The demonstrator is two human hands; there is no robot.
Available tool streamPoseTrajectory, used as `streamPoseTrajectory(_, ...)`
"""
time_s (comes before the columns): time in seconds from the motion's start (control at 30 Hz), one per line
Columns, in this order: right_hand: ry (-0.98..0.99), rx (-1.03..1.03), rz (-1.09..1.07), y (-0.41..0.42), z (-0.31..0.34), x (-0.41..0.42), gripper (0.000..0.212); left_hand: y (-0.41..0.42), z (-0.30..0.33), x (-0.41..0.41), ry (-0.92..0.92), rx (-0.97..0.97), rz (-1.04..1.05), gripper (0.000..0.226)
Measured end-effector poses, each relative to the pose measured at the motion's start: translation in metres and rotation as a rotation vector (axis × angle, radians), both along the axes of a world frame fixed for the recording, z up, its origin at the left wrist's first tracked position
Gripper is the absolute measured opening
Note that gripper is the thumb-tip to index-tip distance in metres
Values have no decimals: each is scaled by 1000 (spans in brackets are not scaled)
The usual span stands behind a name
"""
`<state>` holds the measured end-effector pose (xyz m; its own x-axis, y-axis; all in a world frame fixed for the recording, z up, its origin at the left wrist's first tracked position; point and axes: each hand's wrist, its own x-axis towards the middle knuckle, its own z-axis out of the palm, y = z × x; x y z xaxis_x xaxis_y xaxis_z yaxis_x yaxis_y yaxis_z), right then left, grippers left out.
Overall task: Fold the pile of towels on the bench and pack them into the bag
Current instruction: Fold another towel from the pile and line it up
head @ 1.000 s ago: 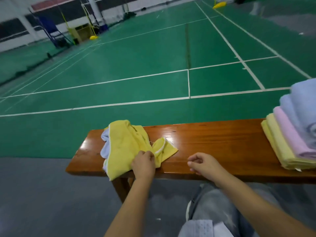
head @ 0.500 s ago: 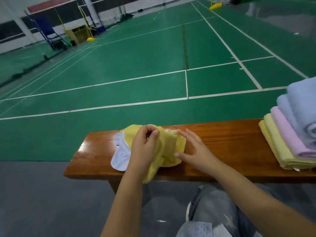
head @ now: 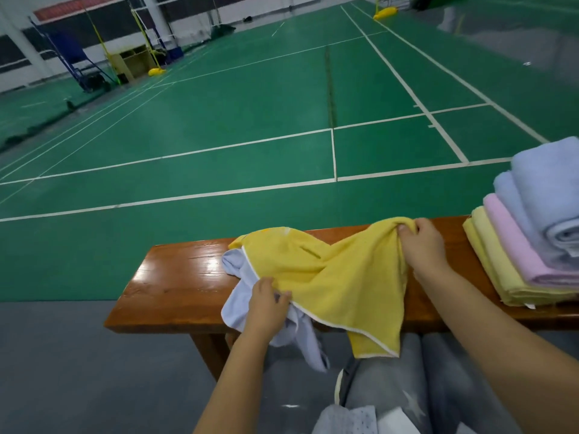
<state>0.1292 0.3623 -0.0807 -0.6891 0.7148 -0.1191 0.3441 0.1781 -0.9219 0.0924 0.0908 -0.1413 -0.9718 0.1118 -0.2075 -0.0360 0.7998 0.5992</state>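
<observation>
We grip the yellow towel [head: 338, 277] spread across the wooden bench [head: 175, 283]: our right hand [head: 423, 242] pinches its far corner, our left hand [head: 266, 305] clutches its near edge. No writing reads anywhere. Folded towels [head: 526, 245] stack right.

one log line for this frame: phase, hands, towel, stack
phase: spreading | left hand: grips yellow towel near edge | right hand: grips far corner, lifted | towel: unfolded, overhanging bench | folded stack: right end of bench
</observation>
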Motion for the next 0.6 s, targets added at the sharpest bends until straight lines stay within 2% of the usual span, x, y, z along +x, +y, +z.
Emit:
streamPoseTrajectory(0.13, 176, -278, -285, 11, 10, -4, 26, -10, -15, 5, 11, 4, 24, 68)
streamPoseTrajectory(0.23, 215, -224, -285, 16, 24, -9, 28, -24, -24, -6, -27, -186, -130, 69)
streamPoseTrajectory(0.3, 148, -107, -157, 10, 27, -10, 33, -33, -24, -15, -38, -240, -166, 68)
streamPoseTrajectory(0.37, 18, 234, -13, 0, 16, -7, 50, -38, -24, -22, -37, -236, -135, 65)
streamPoseTrajectory(0.43, -81, 632, 194, -15, -3, 0, 61, -42, -25, -26, -52, -345, -146, 70)
streamPoseTrajectory(0.47, -136, 743, 346, -22, -14, 5, 61, -41, -25, -28, -34, -435, -152, 76)
streamPoseTrajectory(0.53, -327, 768, 631, -34, -36, 13, 64, -33, -22, -25, 122, -548, -124, 73)
streamPoseTrajectory(0.6, -551, 689, 768, -37, -54, 21, 75, -18, -16, -16, 296, -524, -164, 57)
